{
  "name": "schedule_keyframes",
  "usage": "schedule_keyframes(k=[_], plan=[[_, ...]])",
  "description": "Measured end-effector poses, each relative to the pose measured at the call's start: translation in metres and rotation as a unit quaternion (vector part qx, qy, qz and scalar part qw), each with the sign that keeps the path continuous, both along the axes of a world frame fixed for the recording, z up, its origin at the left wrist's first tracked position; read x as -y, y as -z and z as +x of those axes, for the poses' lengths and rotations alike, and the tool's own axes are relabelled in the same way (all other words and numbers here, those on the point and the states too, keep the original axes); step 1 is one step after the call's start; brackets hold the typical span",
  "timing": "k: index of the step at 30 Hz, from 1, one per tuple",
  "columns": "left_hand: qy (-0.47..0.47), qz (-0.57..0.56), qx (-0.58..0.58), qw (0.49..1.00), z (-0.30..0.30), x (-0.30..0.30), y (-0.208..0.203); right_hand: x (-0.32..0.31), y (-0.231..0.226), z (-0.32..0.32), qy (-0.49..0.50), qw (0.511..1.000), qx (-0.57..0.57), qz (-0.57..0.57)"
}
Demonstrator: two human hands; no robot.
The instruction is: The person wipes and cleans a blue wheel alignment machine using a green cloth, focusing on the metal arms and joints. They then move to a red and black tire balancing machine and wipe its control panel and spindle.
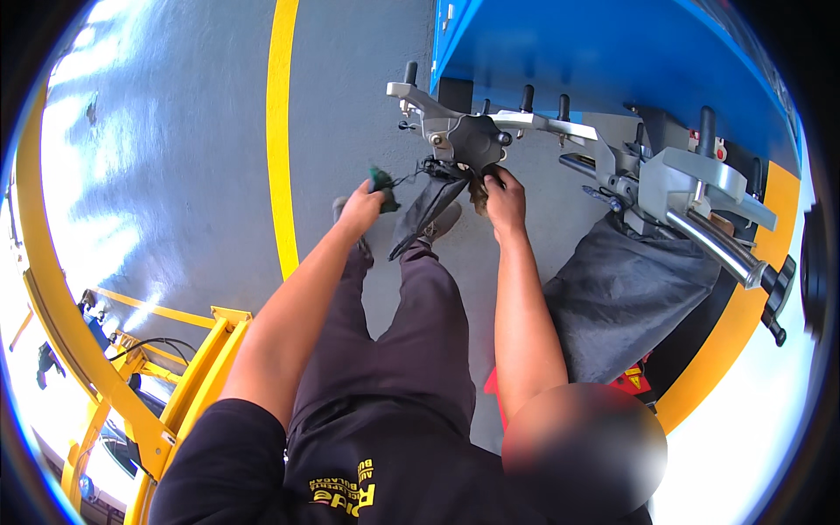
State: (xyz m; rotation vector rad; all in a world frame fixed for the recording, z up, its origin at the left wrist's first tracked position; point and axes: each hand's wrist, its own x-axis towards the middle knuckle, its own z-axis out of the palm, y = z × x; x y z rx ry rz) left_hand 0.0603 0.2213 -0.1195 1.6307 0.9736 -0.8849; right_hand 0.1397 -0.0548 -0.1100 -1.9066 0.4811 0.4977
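My left hand [363,208] is closed on a crumpled dark green cloth [382,186]. A thin dark strand runs from near this cloth toward a metal wheel clamp [433,118] with a black star-shaped knob [477,142]. Just below the knob, my right hand [506,199] has its fingers curled at the clamp's lower edge. Something brownish [478,196] shows beside those fingers, too small to name. From the clamp's underside hangs a narrow black cloth bag [427,213], between my two hands.
A second wheel clamp [691,188] stands to the right, with a wide black cloth bag [626,280] below it. Behind both is a blue cabinet [604,52]. Yellow metal framework [188,376] rises at my left, and a yellow line [278,131] crosses the grey floor.
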Motion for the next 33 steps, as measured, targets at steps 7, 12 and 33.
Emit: schedule_keyframes(k=[7, 12, 33], plan=[[0.185, -0.003, 0.248, 0.951, 0.056, 0.063, 0.057, -0.018, 0.029, 0.03, -0.146, 0.983, -0.017, -0.112], [0.194, -0.049, 0.225, 0.954, 0.069, 0.082, 0.085, -0.003, 0.086, 0.025, -0.319, 0.917, 0.122, -0.204], [0.107, 0.022, 0.483, 0.869, 0.109, -0.013, 0.119, 0.011, 0.068, -0.002, -0.102, 0.931, 0.273, -0.22]])
